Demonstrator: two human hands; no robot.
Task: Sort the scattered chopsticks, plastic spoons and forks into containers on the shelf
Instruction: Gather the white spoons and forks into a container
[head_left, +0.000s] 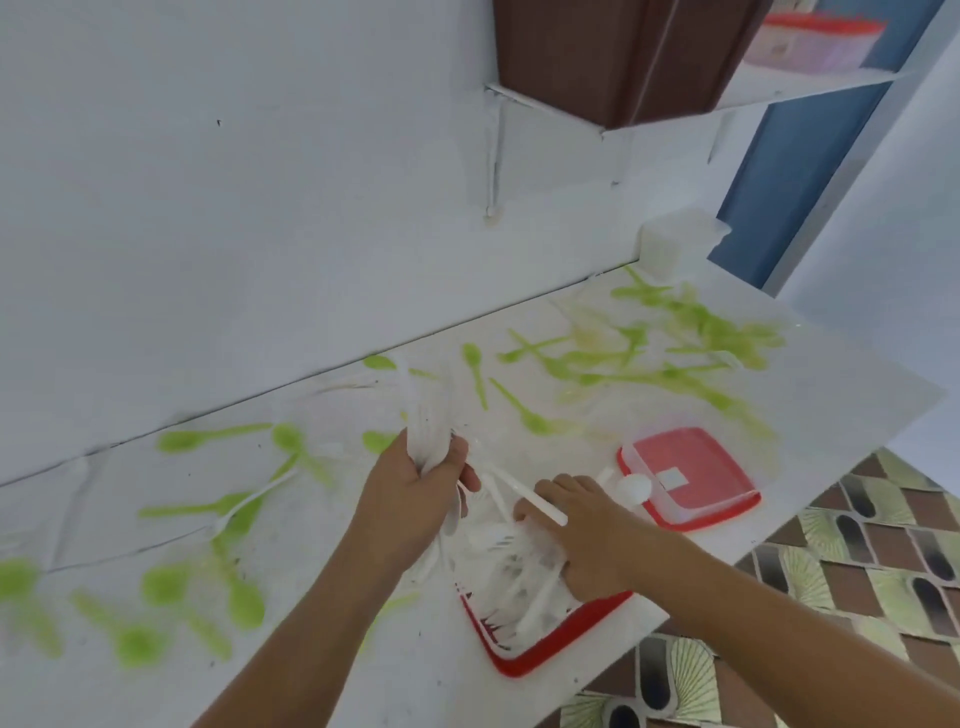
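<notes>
Sorting plastic cutlery on a white shelf (311, 597), viewed from above by a head-worn camera. Gripping, with the left hand (410, 493), a bundle of white plastic utensils (426, 415) just beyond the far left corner of a red-rimmed container (519, 660), fingers curled tightly round the handles. Reaching with the right hand (587, 535) into that container, fingers bent down among the white pieces heaped inside, a white handle (543, 503) apparently pinched between thumb and forefinger, though blurred.

Judging by the heap inside the container: white cutlery partly gathered, sorting begun but far from finished. Remaining work, as far as visible: many green spoons (535, 418) strewn beyond the container and out to both sides of it, none yet in any holder.

Just right of the container and a little beyond it, a red lid (685, 475) lying flat, one white spoon (631, 488) touching its near left edge. Far beyond the container, against the wall, a clear tub (675, 239), contents not discernible.

No chopsticks plainly identifiable anywhere. Forks versus spoons within the gripped bundle impossible to tell through the blur.
</notes>
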